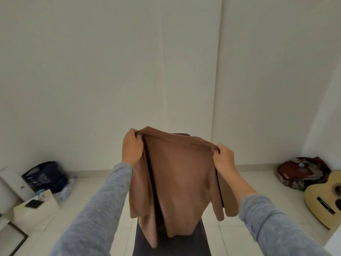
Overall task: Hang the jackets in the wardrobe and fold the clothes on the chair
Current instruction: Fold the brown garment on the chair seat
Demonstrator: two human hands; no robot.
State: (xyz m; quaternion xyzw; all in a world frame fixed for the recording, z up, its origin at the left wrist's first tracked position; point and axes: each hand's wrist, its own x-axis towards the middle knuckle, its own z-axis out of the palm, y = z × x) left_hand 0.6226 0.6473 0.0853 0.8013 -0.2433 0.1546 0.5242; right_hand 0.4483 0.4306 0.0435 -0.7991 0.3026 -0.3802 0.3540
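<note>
View from a head camera, looking forward and down at a person's 2 arms in grey sleeves point(96, 209), stretched out in front of a plain white wall point(110, 71).

The 2 hands hold a brown shirt point(180, 178) up in the air by its top edge, spread between them. The left hand point(132, 146) grips the upper left corner. Its fingers point(132, 132) are curled over a bunched fold of cloth. The right hand point(224, 157) grips the upper right corner a little lower, so the top edge slopes down to the right. Its fingers are curled round the cloth in the same way. The shirt hangs loose below the hands, with folds falling on both sides and its lowest point left of centre.

Straight behind and below the shirt stands a dark chair point(195, 242). A strip of its back shows above the shirt's top edge, and its dark seat area shows beneath the hanging cloth. Whether the shirt's hem touches the chair cannot be told.

The floor point(249, 180) is pale tile. At far left, against the wall, sits a dark bag point(46, 176), with a clear plastic bottle point(68, 187) just beside it. Nearer the camera is a white box point(44, 209), or perhaps a bag, with a black phone point(34, 203) lying on top. At far right, a red-brown bag point(302, 172) slumps in the corner, and an acoustic guitar point(324, 198) lies just beside it, cut off by the picture's edge.
</note>
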